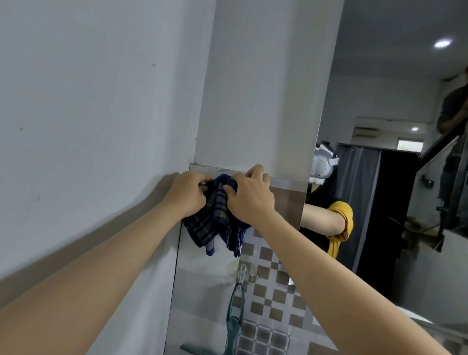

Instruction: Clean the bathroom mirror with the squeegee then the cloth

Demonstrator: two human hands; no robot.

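Note:
A dark blue checked cloth [217, 218] hangs bunched at the top edge of a tiled wall panel, beside the mirror [383, 191]. My left hand [188, 193] grips its left side and my right hand [249, 199] grips its top right, fingers over the panel's upper edge. A green squeegee [229, 334] hangs from a clear wall hook [243, 272] below the cloth, blade down. The mirror reflects a person in yellow sleeves wearing the head camera.
A plain grey wall [77, 105] fills the left. Checkered brown and white tiles [268, 309] cover the panel under my right arm. The mirror also reflects a dark curtain, a stair railing and another person leaning on it.

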